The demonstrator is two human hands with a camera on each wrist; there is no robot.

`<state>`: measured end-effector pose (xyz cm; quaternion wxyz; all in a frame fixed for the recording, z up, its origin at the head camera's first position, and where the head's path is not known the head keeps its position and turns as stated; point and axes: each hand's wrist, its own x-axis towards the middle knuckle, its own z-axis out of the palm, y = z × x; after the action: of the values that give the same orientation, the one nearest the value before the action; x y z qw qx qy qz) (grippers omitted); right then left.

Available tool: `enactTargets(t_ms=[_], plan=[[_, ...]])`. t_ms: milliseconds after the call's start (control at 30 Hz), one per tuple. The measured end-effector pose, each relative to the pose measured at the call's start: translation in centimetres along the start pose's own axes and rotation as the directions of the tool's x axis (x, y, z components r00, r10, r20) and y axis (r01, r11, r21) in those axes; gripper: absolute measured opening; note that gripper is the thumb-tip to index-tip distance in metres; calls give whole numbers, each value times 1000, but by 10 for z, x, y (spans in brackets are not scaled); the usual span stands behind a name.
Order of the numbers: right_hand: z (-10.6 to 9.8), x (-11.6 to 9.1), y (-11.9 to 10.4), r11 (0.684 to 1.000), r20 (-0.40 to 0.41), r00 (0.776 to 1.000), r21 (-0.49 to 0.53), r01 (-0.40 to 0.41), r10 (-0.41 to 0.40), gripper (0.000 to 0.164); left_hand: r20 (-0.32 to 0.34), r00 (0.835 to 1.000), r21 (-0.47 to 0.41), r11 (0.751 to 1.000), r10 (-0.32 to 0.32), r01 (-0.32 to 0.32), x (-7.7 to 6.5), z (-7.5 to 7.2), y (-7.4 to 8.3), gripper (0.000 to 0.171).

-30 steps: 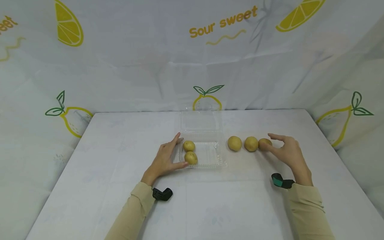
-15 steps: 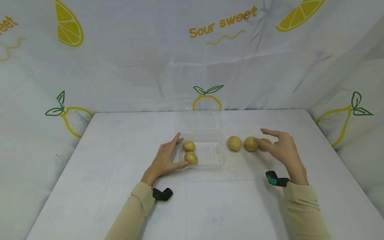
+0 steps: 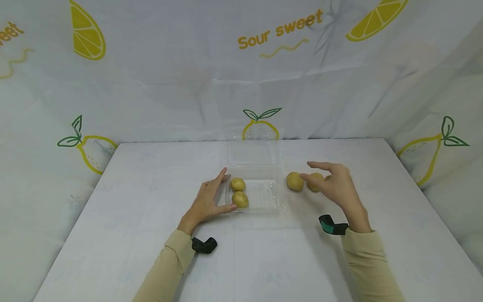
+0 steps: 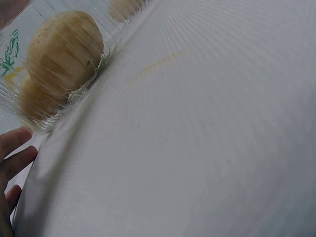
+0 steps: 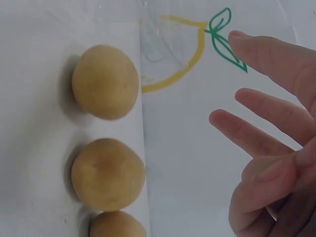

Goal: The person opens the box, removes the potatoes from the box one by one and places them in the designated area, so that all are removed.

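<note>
A clear plastic clamshell box lies with its lid folded back. Inside, along its left side, are two potatoes, the rear one and the front one. My left hand spans the box's left end, thumb at the front corner and fingers at the back left. Right of the box, three potatoes stand in a row: the left one, the middle one and a third, mostly hidden by my hand in the head view. Above them hovers my right hand, fingers spread, holding nothing.
A white cloth covers the table, and a lemon-printed curtain hangs behind its back edge. Black wrist cameras stick out from both sleeves, one at the left wrist and one at the right.
My right hand has moved left along the row, from the right-hand potato to above the middle and left ones. The left hand, box and potatoes keep their places.
</note>
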<state>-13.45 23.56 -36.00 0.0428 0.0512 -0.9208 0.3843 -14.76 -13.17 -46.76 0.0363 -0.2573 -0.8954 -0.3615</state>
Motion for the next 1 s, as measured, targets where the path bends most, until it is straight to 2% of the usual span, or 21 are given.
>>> enactTargets(t_ms=[333,533,800,1000], plan=[[17,4,-14,999,46,998,-3,34,-34,48,3,1000,1,1000,2,-2,0,0,-1,127],[30,7,-22,998,96,995,55,36,-41,49,4,1000,0,1000,6,-6,0,-1,-1,127],[45,9,-36,998,114,992,0,58,-58,48,8,1000,6,1000,-7,7,0,0,-1,128],[60,10,-45,995,147,984,28,100,-103,48,1,1000,-1,1000,-1,1,1,0,0,128]])
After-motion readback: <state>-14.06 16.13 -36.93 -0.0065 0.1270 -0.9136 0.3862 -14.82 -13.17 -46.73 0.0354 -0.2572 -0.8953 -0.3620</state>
